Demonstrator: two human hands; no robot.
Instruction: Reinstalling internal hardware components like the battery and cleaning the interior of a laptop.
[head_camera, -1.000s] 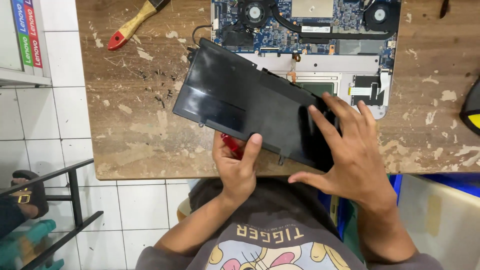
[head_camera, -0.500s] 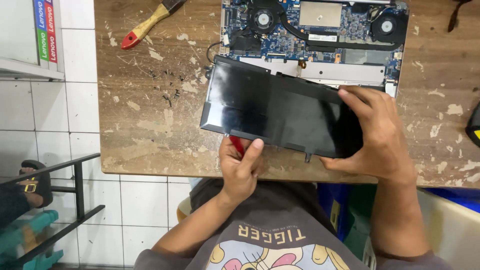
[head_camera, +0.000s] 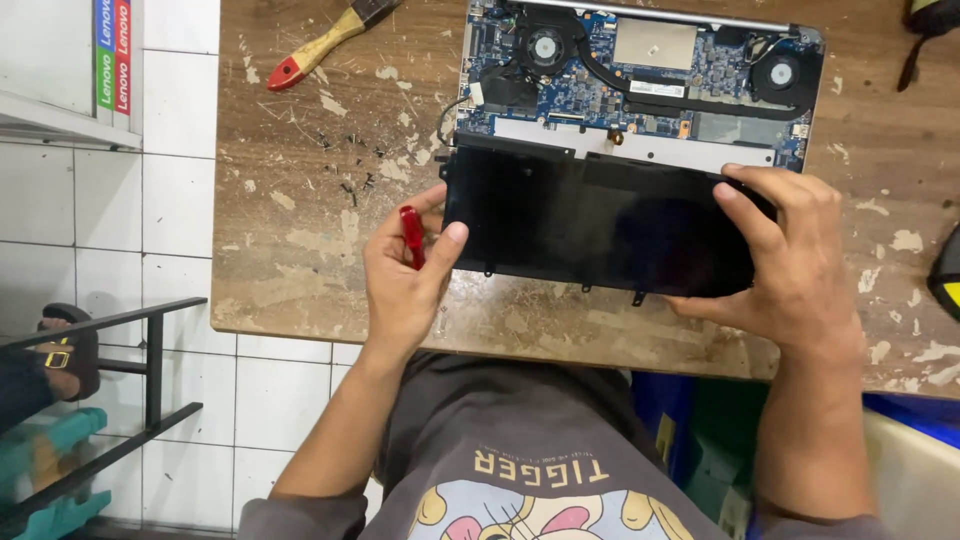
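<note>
Left hand (head_camera: 405, 275): pinching red tool (head_camera: 412, 235), thumb on battery (head_camera: 600, 225) | right hand (head_camera: 790, 260): gripping battery's right end | laptop (head_camera: 640, 80): lower half hidden behind battery

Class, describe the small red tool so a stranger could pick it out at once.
Start at the worn wooden table and the black battery panel both hands grip. At its left edge, the left hand pinches a small red-handled tool; unlike the red-tipped brush above, it is short and hand-held.
</note>
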